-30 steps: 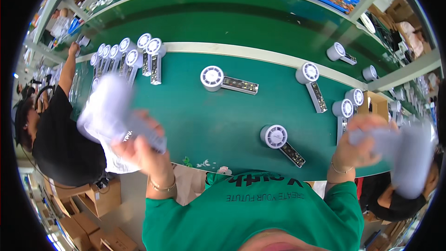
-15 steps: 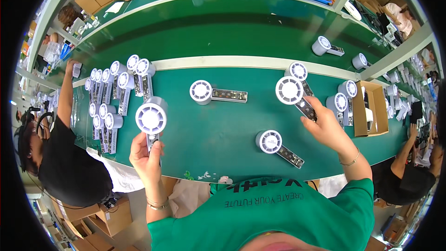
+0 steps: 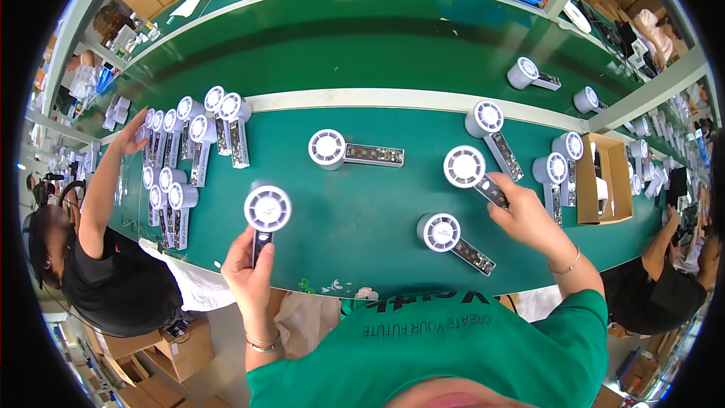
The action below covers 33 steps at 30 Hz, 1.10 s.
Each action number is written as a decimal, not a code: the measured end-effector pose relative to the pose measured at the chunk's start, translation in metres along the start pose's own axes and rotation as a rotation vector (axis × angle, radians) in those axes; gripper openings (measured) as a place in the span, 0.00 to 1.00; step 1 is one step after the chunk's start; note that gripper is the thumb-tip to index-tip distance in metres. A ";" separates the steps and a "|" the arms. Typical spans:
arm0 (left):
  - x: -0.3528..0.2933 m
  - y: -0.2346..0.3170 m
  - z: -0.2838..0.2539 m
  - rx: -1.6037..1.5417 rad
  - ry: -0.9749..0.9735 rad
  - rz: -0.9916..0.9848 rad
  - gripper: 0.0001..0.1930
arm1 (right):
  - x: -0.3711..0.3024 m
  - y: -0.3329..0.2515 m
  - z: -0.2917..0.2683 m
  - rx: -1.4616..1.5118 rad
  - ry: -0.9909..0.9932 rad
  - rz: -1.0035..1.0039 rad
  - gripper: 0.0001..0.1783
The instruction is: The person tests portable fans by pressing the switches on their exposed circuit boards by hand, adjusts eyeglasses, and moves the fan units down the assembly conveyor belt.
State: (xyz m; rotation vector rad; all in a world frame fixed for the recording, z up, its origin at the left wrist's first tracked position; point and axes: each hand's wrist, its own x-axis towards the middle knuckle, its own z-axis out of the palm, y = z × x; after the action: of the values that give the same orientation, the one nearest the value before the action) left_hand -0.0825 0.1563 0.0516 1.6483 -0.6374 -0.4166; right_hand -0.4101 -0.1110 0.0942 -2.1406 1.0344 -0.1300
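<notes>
My left hand (image 3: 250, 270) grips the handle of a white handheld fan (image 3: 267, 208), its round grille facing up. At the right, my right hand (image 3: 519, 210) is closed round the dark handle of another handheld fan (image 3: 464, 167). Between my hands a third fan (image 3: 328, 149) lies with its handle pointing right and its circuit board bare. Closer to me lies another fan (image 3: 439, 232), its open handle slanting toward the lower right. Just beyond my right hand rests a fan (image 3: 488, 118) with its circuit board showing.
Several fans (image 3: 183, 195) stand grouped at the left, where a co-worker's hand (image 3: 134, 134) reaches in. To the right, two fans (image 3: 555, 168) lie beside an open cardboard box (image 3: 606, 215). A pale rail (image 3: 362, 98) separates the table from a green belt surface (image 3: 377, 45).
My left hand has moved right with its fan, which now faces up more squarely. My right hand has drawn its fan slightly nearer. The co-worker's hand at left has come down to the grouped fans.
</notes>
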 end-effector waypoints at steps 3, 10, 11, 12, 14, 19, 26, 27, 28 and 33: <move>0.007 -0.013 -0.001 0.028 -0.082 -0.123 0.20 | 0.001 0.010 0.008 -0.026 0.014 -0.080 0.24; 0.006 -0.024 -0.002 0.142 -0.190 -0.236 0.19 | 0.006 0.000 -0.001 -0.034 -0.008 -0.010 0.24; 0.004 -0.017 -0.003 0.145 -0.184 -0.237 0.19 | 0.004 -0.011 -0.003 0.025 0.041 -0.055 0.25; 0.000 -0.011 -0.004 0.055 -0.166 -0.189 0.19 | -0.002 -0.018 -0.005 0.080 0.100 -0.089 0.26; -0.006 -0.003 -0.004 -0.059 -0.095 -0.120 0.20 | 0.000 -0.001 0.000 -0.069 0.007 -0.066 0.25; -0.005 -0.010 0.002 0.254 -0.146 -0.203 0.20 | 0.001 -0.001 0.001 0.042 0.008 -0.040 0.24; -0.003 0.023 -0.004 -0.011 0.036 -0.003 0.19 | 0.000 -0.024 -0.017 0.119 0.354 -0.208 0.22; -0.007 0.039 0.000 -0.102 0.247 0.179 0.16 | -0.016 -0.035 -0.029 0.096 0.472 -0.290 0.19; -0.012 0.054 -0.001 -0.163 0.353 0.365 0.18 | -0.030 -0.031 -0.029 0.267 0.671 -0.493 0.14; -0.011 0.084 -0.017 -0.110 0.520 1.023 0.13 | -0.050 -0.066 -0.044 0.498 1.048 -1.283 0.28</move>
State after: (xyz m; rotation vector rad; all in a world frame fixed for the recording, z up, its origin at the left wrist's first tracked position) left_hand -0.0953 0.1688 0.1357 1.0622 -0.9267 0.6830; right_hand -0.4185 -0.0749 0.1805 -1.8491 -0.1382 -1.9906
